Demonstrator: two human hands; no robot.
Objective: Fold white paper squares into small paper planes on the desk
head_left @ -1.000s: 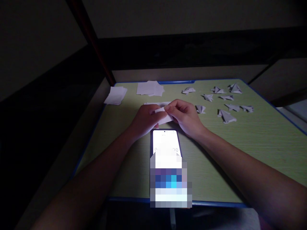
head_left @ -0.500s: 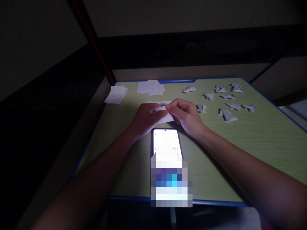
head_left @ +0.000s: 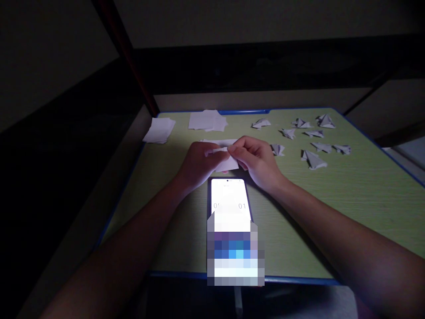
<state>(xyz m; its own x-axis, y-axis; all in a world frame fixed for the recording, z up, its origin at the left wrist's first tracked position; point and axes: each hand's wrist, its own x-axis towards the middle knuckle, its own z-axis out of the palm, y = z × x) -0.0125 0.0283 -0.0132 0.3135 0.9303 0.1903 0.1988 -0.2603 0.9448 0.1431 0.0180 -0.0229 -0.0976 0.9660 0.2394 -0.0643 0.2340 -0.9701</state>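
The left hand (head_left: 199, 161) and right hand (head_left: 255, 157) pinch a white paper piece (head_left: 228, 165) between them over mid-table. From it, a lit smartphone (head_left: 229, 191) lies at six o'clock, folded paper figures (head_left: 314, 160) between one and three, paper sheets (head_left: 201, 121) toward eleven.

We seem to be in a dim room, home-like, with one blue-edged desk (head_left: 345, 208) beside the wall (head_left: 259, 22).

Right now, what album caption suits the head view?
Left hand and right hand hold paper beyond a glowing phone, folded shapes to the right.
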